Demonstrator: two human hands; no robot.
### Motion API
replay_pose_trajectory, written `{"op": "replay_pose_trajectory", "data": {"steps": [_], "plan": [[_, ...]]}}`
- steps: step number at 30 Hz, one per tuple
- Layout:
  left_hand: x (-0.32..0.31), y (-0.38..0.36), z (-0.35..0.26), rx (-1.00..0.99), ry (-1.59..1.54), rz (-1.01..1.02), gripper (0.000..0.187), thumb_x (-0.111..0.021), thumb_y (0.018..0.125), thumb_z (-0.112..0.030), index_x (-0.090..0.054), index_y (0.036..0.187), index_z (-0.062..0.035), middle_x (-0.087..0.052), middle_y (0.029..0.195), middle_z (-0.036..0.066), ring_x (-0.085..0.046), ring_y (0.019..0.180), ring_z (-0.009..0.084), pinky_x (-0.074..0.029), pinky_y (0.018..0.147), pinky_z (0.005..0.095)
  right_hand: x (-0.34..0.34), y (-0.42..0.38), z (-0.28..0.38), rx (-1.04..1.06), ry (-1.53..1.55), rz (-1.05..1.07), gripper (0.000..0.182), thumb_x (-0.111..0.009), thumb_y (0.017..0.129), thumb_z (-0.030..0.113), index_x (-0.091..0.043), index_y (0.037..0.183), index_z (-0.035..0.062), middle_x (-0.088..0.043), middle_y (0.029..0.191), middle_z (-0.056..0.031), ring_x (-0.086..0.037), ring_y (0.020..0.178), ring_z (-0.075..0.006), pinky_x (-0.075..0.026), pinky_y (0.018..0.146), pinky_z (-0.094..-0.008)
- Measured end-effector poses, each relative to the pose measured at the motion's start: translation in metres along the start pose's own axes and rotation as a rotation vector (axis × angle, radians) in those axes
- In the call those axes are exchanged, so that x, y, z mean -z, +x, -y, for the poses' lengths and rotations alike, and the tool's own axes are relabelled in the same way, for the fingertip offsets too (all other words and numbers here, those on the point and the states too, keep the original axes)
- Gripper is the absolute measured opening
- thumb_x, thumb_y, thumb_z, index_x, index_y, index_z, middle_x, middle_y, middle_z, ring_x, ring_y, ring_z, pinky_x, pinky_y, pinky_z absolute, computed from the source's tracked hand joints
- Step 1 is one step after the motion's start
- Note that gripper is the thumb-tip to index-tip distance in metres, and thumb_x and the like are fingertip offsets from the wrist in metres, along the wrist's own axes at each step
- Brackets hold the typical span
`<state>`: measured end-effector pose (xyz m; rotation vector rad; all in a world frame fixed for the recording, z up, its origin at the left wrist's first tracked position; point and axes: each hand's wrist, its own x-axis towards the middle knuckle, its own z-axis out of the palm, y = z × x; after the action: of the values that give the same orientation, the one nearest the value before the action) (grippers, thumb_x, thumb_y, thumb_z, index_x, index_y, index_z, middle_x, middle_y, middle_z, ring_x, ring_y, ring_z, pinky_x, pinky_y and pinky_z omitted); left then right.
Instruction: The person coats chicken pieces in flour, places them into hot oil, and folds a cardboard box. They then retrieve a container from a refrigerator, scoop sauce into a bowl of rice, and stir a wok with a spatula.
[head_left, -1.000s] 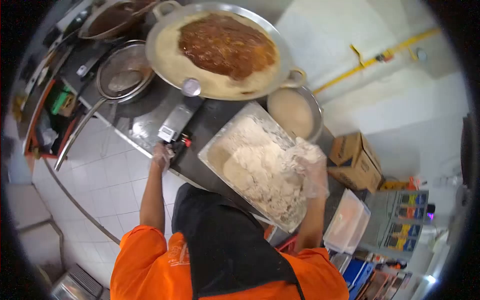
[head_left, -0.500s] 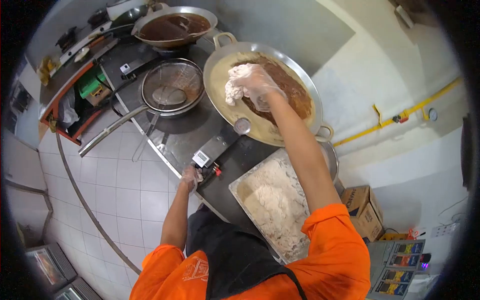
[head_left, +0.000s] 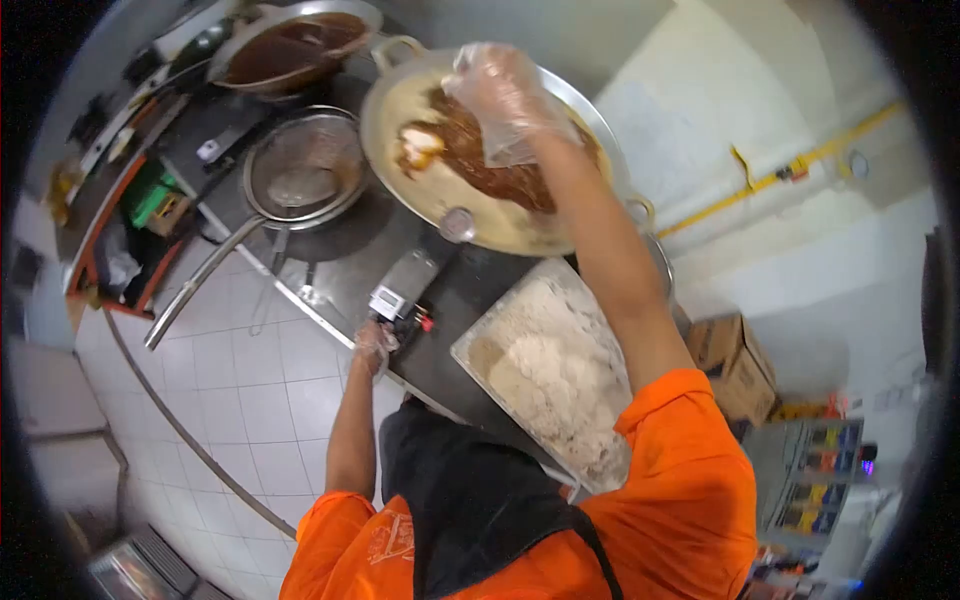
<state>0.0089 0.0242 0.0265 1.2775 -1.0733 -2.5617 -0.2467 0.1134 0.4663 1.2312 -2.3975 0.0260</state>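
Over the far side of a wide wok [head_left: 385, 175], my right hand [head_left: 505, 95] is raised in a clear plastic glove, flour on its fingertips. Motion blur smears its bent fingers. Beneath it, foamy brown oil [head_left: 470, 150] fills the wok, and a white-coated piece of food [head_left: 420, 145] sits partly in it. My left hand [head_left: 370, 343], gloved too, is closed at the counter's front edge, beside a small box with a display [head_left: 387, 302] and a red valve handle [head_left: 427, 322]. What its fingers grip is hidden. A dial thermometer [head_left: 457, 225] stands at the wok's near rim.
A metal tray of flour [head_left: 545, 370] lies right of my left hand, under my right arm. Left of the wok, a long-handled strainer [head_left: 300, 165] rests over a bowl. Another wok of dark oil [head_left: 295, 50] stands farther back. A yellow pipe [head_left: 780, 170] crosses the right wall.
My right hand has let go of a floured piece, now in the oil, and lifted away toward the wok's far side. My left hand stays by the display box. The camera view has shifted.
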Motion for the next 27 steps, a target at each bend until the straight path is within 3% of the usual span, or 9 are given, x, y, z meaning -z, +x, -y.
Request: {"op": "replay_pose_trajectory", "data": {"steps": [3, 9, 10, 12, 14, 18, 21, 23, 27], "plan": [[0.031, 0.023, 0.023, -0.235, 0.260, 0.136, 0.032, -0.034, 0.099, -0.028, -0.056, 0.097, -0.0042, -0.052, 0.070, 0.002, -0.050, 0.057, 0.0096, -0.042, 0.047, 0.0237, 0.036, -0.087, -0.054, -0.209, 0.299, -0.040, 0.036, -0.063, 0.085, 0.032, -0.065, 0.103, 0.0009, -0.069, 0.091, -0.0132, -0.067, 0.081, -0.0248, -0.053, 0.074, -0.0359], [0.019, 0.018, 0.002, 0.042, 0.004, 0.170, 0.022, -0.040, 0.099, -0.028, -0.049, 0.090, -0.0099, -0.046, 0.068, -0.002, -0.042, 0.054, 0.0070, -0.038, 0.046, 0.0227, 0.041, -0.349, -0.114, -0.842, 0.919, 0.569, 0.021, -0.068, 0.084, 0.023, -0.065, 0.097, 0.0058, -0.064, 0.080, 0.0003, -0.058, 0.067, -0.0082, -0.048, 0.055, -0.0247], [0.016, 0.024, 0.000, 0.081, 0.002, 0.085, 0.021, -0.039, 0.099, -0.027, -0.047, 0.087, -0.0119, -0.045, 0.066, -0.001, -0.041, 0.051, 0.0078, -0.037, 0.044, 0.0226, -0.010, -0.434, -0.113, -0.822, 0.930, 0.200, 0.024, -0.066, 0.084, 0.025, -0.065, 0.098, 0.0047, -0.066, 0.083, -0.0006, -0.060, 0.073, -0.0095, -0.049, 0.059, -0.0241], [0.009, 0.015, 0.000, 0.045, -0.007, 0.078, 0.021, -0.040, 0.099, -0.027, -0.047, 0.086, -0.0119, -0.044, 0.064, -0.002, -0.040, 0.050, 0.0079, -0.036, 0.043, 0.0226, -0.034, -0.495, -0.118, -0.885, 0.449, 0.859, 0.036, -0.067, 0.083, 0.033, -0.064, 0.103, 0.0033, -0.068, 0.093, -0.0083, -0.064, 0.083, -0.0172, -0.051, 0.073, -0.0308], [0.014, 0.025, 0.004, 0.050, -0.057, -0.037, 0.022, -0.041, 0.099, -0.028, -0.048, 0.084, -0.0124, -0.044, 0.061, -0.001, -0.038, 0.046, 0.0083, -0.035, 0.041, 0.0223, -0.097, -0.571, -0.101, -1.272, 0.299, 0.729, 0.048, -0.066, 0.080, 0.046, -0.063, 0.104, 0.0039, -0.067, 0.101, -0.0159, -0.064, 0.094, -0.0251, -0.048, 0.085, -0.0384], [0.014, 0.018, -0.008, 0.093, -0.062, 0.071, 0.021, -0.042, 0.099, -0.027, -0.049, 0.086, -0.0122, -0.045, 0.062, -0.001, -0.039, 0.046, 0.0084, -0.035, 0.041, 0.0217, -0.156, -0.577, -0.051, -1.261, 0.028, 0.722, 0.057, -0.062, 0.078, 0.053, -0.063, 0.106, 0.0039, -0.065, 0.105, -0.0195, -0.062, 0.102, -0.0316, -0.045, 0.090, -0.0432], [0.019, 0.012, -0.013, 0.203, -0.086, 0.056, 0.022, -0.042, 0.099, -0.027, -0.049, 0.084, -0.0125, -0.047, 0.063, -0.001, -0.040, 0.047, 0.0084, -0.036, 0.041, 0.0205, -0.242, -0.608, -0.056, -1.610, 0.031, 0.228, 0.060, -0.059, 0.079, 0.055, -0.063, 0.108, 0.0028, -0.065, 0.106, -0.0205, -0.060, 0.105, -0.0325, -0.046, 0.091, -0.0423], [0.043, 0.010, -0.012, -0.113, 0.222, 0.252, 0.024, -0.045, 0.098, -0.031, -0.049, 0.083, -0.0124, -0.050, 0.065, 0.000, -0.043, 0.048, 0.0088, -0.037, 0.043, 0.0202, -0.279, -0.624, -0.066, -1.691, 0.049, 0.266, 0.064, -0.061, 0.076, 0.056, -0.062, 0.108, 0.0015, -0.065, 0.105, -0.0204, -0.060, 0.104, -0.0321, -0.047, 0.090, -0.0396], [0.014, -0.050, -0.047, -0.064, 0.041, -0.092, 0.027, -0.049, 0.095, -0.034, -0.052, 0.083, -0.0101, -0.052, 0.069, 0.000, -0.047, 0.051, 0.0085, -0.040, 0.045, 0.0191, -0.224, -0.576, -0.064, -1.855, 0.319, 0.165, 0.059, -0.068, 0.066, 0.050, -0.067, 0.104, 0.0051, -0.068, 0.090, -0.0194, -0.065, 0.088, -0.0322, -0.051, 0.078, -0.0391]]}}
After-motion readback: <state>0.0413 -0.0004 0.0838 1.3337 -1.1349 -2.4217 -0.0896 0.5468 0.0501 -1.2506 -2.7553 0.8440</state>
